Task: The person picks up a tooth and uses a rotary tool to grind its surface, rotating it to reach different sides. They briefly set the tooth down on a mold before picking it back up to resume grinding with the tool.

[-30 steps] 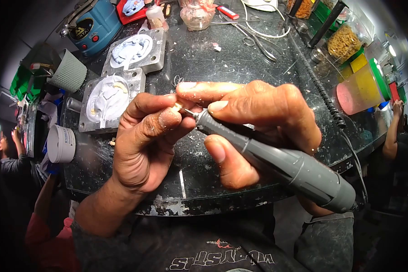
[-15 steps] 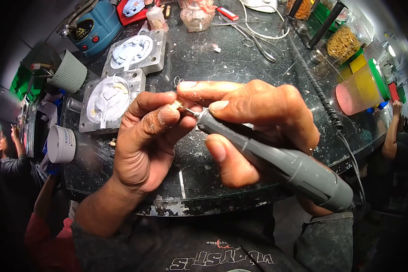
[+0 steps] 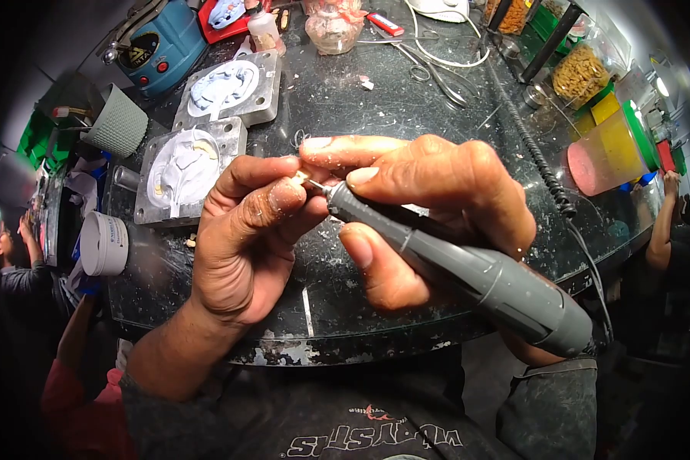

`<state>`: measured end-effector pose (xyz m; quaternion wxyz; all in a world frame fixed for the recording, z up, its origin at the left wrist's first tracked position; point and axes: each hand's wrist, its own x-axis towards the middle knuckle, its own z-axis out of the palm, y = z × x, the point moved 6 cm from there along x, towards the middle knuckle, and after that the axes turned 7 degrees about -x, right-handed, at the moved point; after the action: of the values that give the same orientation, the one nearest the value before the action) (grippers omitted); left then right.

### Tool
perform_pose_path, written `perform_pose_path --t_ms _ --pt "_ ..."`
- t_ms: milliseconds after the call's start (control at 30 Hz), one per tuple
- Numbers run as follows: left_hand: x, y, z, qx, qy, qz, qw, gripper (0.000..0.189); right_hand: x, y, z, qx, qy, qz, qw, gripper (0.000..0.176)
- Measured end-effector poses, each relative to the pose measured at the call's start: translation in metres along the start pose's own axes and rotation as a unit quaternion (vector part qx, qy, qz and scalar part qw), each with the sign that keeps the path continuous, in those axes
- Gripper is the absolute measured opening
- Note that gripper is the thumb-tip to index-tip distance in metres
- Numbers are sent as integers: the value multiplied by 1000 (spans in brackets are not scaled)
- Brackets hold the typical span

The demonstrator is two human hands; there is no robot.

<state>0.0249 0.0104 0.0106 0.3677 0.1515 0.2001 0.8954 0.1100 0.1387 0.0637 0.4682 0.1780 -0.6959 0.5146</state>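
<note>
Between the thumb and index finger of my left hand (image 3: 245, 230) is a small cream denture tooth (image 3: 301, 178), partly covered by the fingertips. My right hand (image 3: 445, 207) is wrapped round a grey handpiece (image 3: 452, 264), a rotary grinder slanting down to the right. Its thin metal bur (image 3: 317, 184) reaches the tooth or lies very close to it; contact is hard to make out. The right index finger stretches over to my left fingertips. Pale dust specks cling to the fingers of both hands.
Left of my hands lie two metal flask halves, one with white plaster (image 3: 184, 169), one with bluish plaster (image 3: 226, 86). A white tub (image 3: 105, 244) stands nearby. Scissors-like pliers (image 3: 441, 80) lie behind. A coiled cord (image 3: 533, 146) runs down the right, beside a pink-filled jar (image 3: 602, 157). Other people appear at both sides.
My right hand and the handpiece have shifted slightly left and up, with the bur end a little closer to the left fingertips. The left hand is nearly unmoved.
</note>
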Motion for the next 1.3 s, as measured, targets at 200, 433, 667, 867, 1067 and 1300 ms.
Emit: perform_pose_path --t_ms 200,433,667,867,1067,1300 --pt "0 0 0 1 -2 -2 1000 19 1 -3 -2 -14 -61 -12 998 27" --pt "4 7 1 80 -22 32 996 22 4 -7 1 -31 -129 -43 990 32" --pt "4 6 5 78 -10 25 997 24 0 -1 -2 10 40 34 999 24" --pt "4 7 6 153 27 55 986 25 3 -2 -3 -12 35 -75 997 26" --pt "2 12 10 243 -16 118 963 22 -2 2 -1 -13 15 -5 1000 26" --pt "0 13 13 235 -21 123 964 23 0 -3 -2 0 44 -47 998 27"
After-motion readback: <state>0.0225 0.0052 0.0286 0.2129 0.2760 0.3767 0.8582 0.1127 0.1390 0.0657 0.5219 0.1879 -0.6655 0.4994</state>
